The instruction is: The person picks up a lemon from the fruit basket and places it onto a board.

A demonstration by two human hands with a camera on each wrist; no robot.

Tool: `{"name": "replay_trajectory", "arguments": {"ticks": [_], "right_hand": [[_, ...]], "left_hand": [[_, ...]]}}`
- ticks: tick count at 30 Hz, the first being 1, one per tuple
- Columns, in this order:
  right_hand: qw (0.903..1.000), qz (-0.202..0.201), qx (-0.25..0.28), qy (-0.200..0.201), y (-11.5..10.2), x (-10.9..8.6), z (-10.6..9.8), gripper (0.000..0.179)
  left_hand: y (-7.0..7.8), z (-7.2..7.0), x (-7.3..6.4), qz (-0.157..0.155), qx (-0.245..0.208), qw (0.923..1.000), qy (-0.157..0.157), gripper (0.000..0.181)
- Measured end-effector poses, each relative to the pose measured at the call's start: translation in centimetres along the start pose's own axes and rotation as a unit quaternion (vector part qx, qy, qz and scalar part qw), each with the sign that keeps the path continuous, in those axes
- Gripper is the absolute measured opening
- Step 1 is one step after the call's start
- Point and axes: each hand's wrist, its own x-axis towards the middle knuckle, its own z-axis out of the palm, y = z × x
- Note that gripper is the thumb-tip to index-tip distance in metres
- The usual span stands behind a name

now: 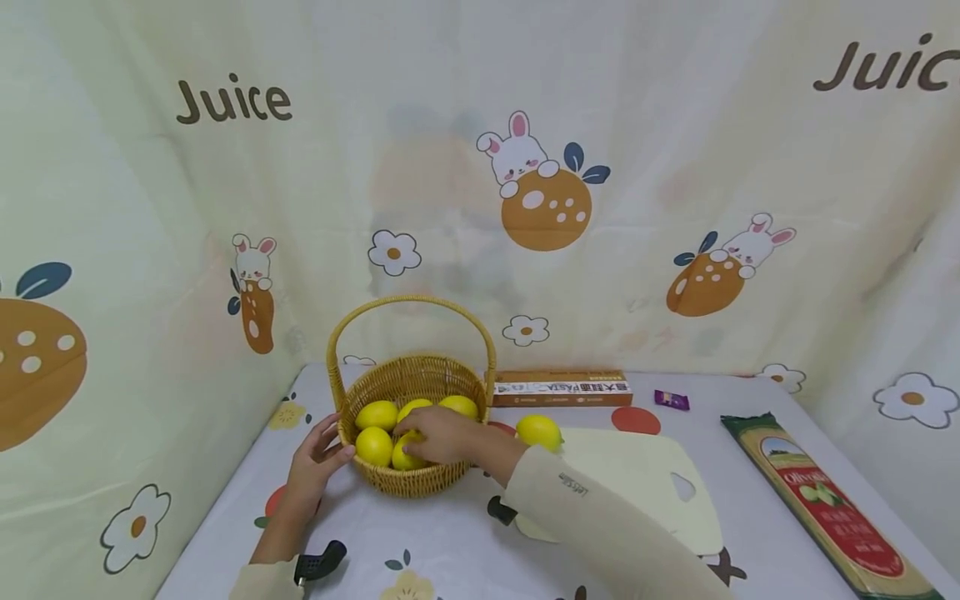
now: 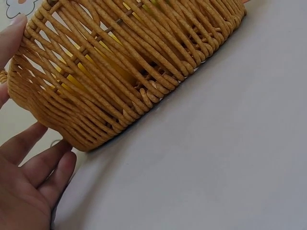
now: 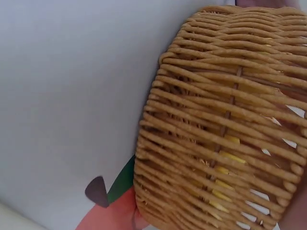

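A wicker basket (image 1: 427, 482) with a tall arched handle holds several yellow lemons (image 1: 377, 414). At its left side, my left hand (image 1: 315, 458) holds the basket near the foot of the handle, thumb toward the front. In the left wrist view, the fingers (image 2: 45, 165) lie along the woven wall. My right hand (image 1: 442, 435) reaches down inside over the front rim. Its fingers curl round a lemon (image 1: 408, 451) at the front, partly covered by the hand. The right wrist view is filled by the basket's woven outside (image 3: 216, 120), with yellow showing through the gaps.
One lemon (image 1: 538, 432) lies right of the basket, at the corner of a cream cutting board (image 1: 637, 467) partly covered by my right sleeve. Behind stands a pasta box (image 1: 562, 389). A small purple packet (image 1: 671, 400) and a long green-and-red bag (image 1: 832, 508) are farther right.
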Motion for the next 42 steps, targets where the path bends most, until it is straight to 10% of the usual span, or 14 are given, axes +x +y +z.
{"name": "replay_trajectory", "arguments": {"ticks": [24,42], "right_hand": [[0.9971,0.039,-0.017,-0.063,0.1,0.1,-0.1,0.045],[0.9983,0.044,-0.034,-0.018,1.2,-1.1,-0.5,0.055]], "left_hand": [[1.0,0.7,-0.5,0.003,0.010,0.9999,-0.007,0.067],[0.5,0.3,-0.6,0.004,0.019,0.9998,0.004,0.069]]}}
